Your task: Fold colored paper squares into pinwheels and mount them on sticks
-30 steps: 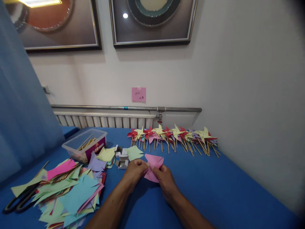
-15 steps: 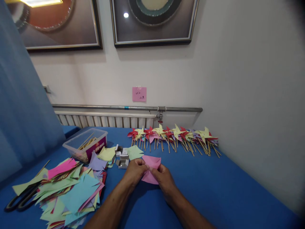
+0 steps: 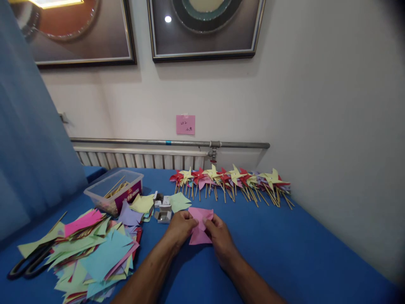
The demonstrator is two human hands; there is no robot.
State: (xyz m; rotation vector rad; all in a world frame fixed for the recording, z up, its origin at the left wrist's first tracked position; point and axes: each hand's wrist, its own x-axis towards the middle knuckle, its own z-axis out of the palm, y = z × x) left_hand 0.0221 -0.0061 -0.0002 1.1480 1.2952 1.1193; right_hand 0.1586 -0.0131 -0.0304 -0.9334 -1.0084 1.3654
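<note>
A pink paper square (image 3: 201, 237) with cut corners is held up over the blue table, between my two hands. My left hand (image 3: 181, 228) pinches its left side between thumb and fingers. From the right, my right hand (image 3: 220, 236) grips the paper's other side, thumb laid on its face near the middle. Whether a pin is between the fingertips is too small to tell. Just left of my left hand stand small white boxes (image 3: 163, 214) with open flaps and a green paper square (image 3: 179, 202).
A heap of cut coloured paper (image 3: 104, 253) lies at left, beside black-handled scissors (image 3: 31, 264). Behind it stands a clear plastic tub (image 3: 95, 192) with wooden sticks. A row of finished pinwheels (image 3: 234, 177) lies along the table's back, near the wall.
My right thumb has shifted slightly to the right and away from the left fingertips, so more of the pink paper's middle shows. Both hands keep their hold.
</note>
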